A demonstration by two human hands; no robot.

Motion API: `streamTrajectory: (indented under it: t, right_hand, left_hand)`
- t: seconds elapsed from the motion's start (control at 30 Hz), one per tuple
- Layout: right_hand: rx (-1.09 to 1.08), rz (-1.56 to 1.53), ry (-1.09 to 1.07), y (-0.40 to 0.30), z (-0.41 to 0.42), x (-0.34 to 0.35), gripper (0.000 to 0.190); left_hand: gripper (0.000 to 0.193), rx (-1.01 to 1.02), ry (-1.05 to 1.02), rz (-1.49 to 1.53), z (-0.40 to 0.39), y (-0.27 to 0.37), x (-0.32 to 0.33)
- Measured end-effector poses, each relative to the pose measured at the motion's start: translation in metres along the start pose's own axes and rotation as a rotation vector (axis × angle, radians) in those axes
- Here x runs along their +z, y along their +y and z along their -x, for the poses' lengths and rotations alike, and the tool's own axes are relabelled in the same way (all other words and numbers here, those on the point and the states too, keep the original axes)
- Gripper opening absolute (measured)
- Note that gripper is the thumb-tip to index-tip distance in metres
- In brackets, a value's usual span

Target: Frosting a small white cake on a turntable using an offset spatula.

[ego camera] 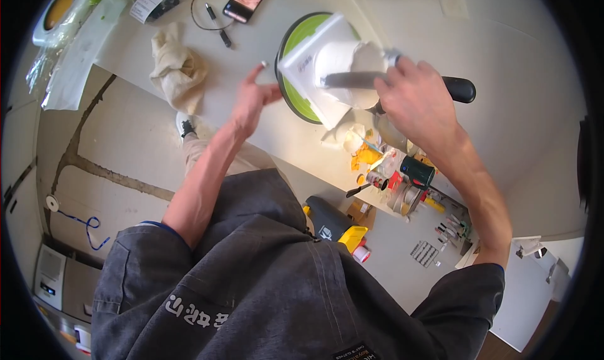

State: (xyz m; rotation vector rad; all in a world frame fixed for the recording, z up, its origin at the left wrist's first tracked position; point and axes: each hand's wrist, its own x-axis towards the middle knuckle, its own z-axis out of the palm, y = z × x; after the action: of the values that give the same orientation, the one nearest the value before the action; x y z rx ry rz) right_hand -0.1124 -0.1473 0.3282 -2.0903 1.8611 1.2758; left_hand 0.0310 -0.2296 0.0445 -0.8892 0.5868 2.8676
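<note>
A round cake covered in white cream (347, 60) stands on a square white board (302, 65), which lies on a green turntable with a dark rim (293, 35). My right hand (415, 93) grips a spatula with a black handle (460, 90); its long blade (356, 80) lies across the view of the cake. Whether the blade touches the cream I cannot tell. At the turntable's left edge, my left hand (255, 98) has its fingers spread and holds nothing. Its fingertips are close to the rim.
A crumpled beige cloth (179, 72), a pen (211, 11) and a phone (247, 0) lie on the table left of the turntable. Below right are a dark green cup (417, 172), metal rings (405, 199) and orange-yellow scraps (365, 157). A dark bin (330, 218) stands beneath the table edge.
</note>
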Motion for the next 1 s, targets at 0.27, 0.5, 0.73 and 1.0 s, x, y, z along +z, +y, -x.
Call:
streamTrajectory:
  t: [0.27,0.5,0.73,1.0]
  right_hand:
    - [0.014,-0.025,0.048,-0.005,0.003,0.001,0.006]
    - [-0.001,-0.038,0.086,-0.011,0.002,-0.005,0.007]
    - [0.0,-0.029,0.079,-0.01,-0.001,-0.005,0.008]
    - [0.0,-0.022,0.119,-0.004,-0.003,-0.004,0.006]
  left_hand:
    - [0.092,-0.126,0.004,-0.168,-0.001,-0.012,-0.004]
    - [0.098,0.232,0.066,0.078,-0.007,-0.006,-0.007]
    - [0.094,0.175,0.069,0.04,-0.011,0.003,-0.016]
    - [0.088,0.024,0.007,-0.083,0.005,0.0,-0.01]
